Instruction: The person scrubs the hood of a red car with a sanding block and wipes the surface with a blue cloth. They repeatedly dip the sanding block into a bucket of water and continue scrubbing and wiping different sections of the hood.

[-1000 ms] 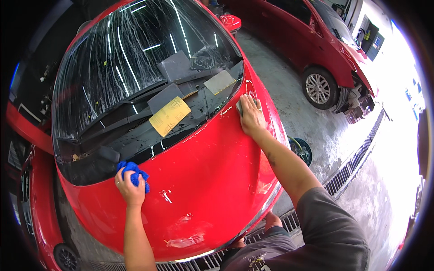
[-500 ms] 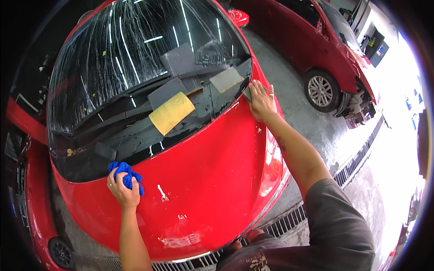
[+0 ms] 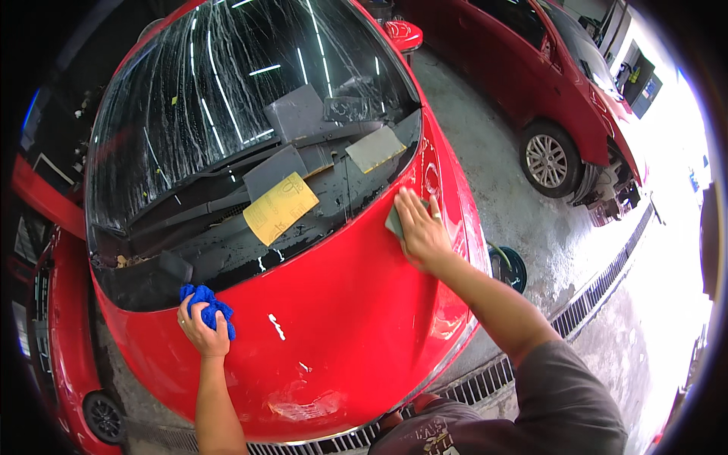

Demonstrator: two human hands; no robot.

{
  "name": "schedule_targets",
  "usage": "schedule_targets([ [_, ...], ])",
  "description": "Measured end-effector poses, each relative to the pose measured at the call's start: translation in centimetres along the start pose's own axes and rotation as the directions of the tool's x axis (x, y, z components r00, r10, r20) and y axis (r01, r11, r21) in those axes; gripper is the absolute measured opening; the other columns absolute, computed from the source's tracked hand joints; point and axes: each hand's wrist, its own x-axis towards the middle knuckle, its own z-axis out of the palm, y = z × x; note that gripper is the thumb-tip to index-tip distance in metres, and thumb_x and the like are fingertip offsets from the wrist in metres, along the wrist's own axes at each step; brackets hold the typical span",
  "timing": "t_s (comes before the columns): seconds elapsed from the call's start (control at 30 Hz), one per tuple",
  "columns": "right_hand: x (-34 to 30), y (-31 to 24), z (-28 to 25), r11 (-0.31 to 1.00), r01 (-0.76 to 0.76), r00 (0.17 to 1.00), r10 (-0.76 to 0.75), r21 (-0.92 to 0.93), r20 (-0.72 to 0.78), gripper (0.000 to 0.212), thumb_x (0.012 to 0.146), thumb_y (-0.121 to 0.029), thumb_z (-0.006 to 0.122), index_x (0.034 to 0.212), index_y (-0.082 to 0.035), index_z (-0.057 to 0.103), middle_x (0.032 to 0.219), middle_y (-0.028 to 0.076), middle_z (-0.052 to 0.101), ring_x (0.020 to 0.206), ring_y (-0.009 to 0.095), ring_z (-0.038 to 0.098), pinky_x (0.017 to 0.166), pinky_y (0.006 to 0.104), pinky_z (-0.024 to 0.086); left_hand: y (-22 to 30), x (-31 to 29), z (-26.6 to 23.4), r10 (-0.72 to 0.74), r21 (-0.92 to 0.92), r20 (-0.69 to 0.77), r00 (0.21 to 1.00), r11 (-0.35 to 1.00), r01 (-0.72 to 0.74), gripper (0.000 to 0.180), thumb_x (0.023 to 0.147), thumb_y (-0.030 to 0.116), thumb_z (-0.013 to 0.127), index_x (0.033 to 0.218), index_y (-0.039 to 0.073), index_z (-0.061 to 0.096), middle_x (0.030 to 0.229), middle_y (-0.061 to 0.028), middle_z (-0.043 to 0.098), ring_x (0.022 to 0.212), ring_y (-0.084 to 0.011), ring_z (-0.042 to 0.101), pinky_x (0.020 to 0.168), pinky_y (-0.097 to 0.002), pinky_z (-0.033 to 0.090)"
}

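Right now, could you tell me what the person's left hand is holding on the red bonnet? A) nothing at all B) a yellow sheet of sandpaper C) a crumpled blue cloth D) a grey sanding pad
C: the left hand grips a crumpled blue cloth on the red bonnet, near the windscreen base.

Red hood: broad bare panel between the left hand at 8 o'clock and the right hand at 3 o'clock, open to passage. Toward 12 o'clock, the windshield base is crowded: yellow sheet, grey sheets, tan sheet and wiper arms. At 2 o'clock, wet floor separates the second red car.
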Motion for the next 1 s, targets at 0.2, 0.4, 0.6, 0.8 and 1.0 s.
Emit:
schedule_targets([
  [0.2, 7.7, 8.9, -5.0, 0.965, -0.077, 0.997, 0.069, -0.252, -0.04, 0.074, 0.109, -0.03, 0.059, 0.174, -0.004, 0.034, 0.184, 0.016, 0.036, 0.172, 0.031, 0.033, 0.14, 0.0687, 0.016, 0.6, 0.8, 0.4, 0.0, -0.034, 0.03, 1.0, 0.999, 0.001, 0.036, 0.098, 0.034, 0.072, 0.121, 0.008, 0.063, 0.146, -0.0247, 0.062, 0.134, -0.0493, 0.057, 0.115, -0.0617, 0.042],
  [0.4, 1.1, -7.9, 2.1, 0.983, -0.115, 0.972, 0.141, 0.141, -0.19, 0.079, 0.099, -0.017, 0.062, 0.171, 0.003, 0.036, 0.177, 0.026, 0.043, 0.167, 0.04, 0.041, 0.138, 0.0663, 0.022, 0.2, 0.2, -0.6, -0.014, 0.04, 0.026, 1.0, 0.999, 0.013, 0.038, 0.097, 0.037, 0.071, 0.12, 0.008, 0.063, 0.145, -0.024, 0.062, 0.132, -0.0492, 0.058, 0.114, -0.0627, 0.043],
  [0.6, -3.3, -17.9, -0.4, 0.965, 0.223, 0.975, -0.218, 0.136, -0.051, 0.071, 0.101, -0.023, 0.057, 0.169, -0.003, 0.046, 0.179, 0.017, 0.043, 0.167, 0.035, 0.04, 0.137, 0.0662, 0.022, -0.8, 0.4, -0.2, -0.013, 0.031, 0.033, 0.999, 0.999, 0.012, 0.037, 0.096, 0.039, 0.073, 0.118, 0.01, 0.065, 0.145, -0.0221, 0.062, 0.133, -0.0482, 0.057, 0.113, -0.0626, 0.043],
  [0.8, 1.6, -1.0, -0.2, 0.974, -0.202, 0.945, 0.221, 0.098, -0.243, 0.065, 0.111, -0.03, 0.06, 0.166, 0.001, 0.043, 0.172, 0.024, 0.049, 0.166, 0.04, 0.041, 0.138, 0.0609, 0.026, 0.3, 0.7, 0.4, 0.029, 0.014, -0.029, 0.999, 0.999, -0.029, 0.037, 0.096, 0.039, 0.073, 0.119, 0.011, 0.066, 0.143, -0.021, 0.064, 0.132, -0.0484, 0.058, 0.111, -0.0622, 0.045],
  [1.0, -4.2, -29.3, 1.8, 0.987, -0.072, 0.991, 0.088, 0.146, -0.105, 0.067, 0.106, -0.02, 0.052, 0.167, 0.006, 0.041, 0.178, 0.025, 0.04, 0.169, 0.04, 0.034, 0.139, 0.0624, 0.021, 0.7, 0.6, 0.5, 0.019, 0.037, -0.056, 0.998, 0.999, -0.017, 0.034, 0.092, 0.035, 0.078, 0.117, 0.014, 0.068, 0.141, -0.0173, 0.065, 0.134, -0.0448, 0.059, 0.112, -0.0612, 0.046],
])
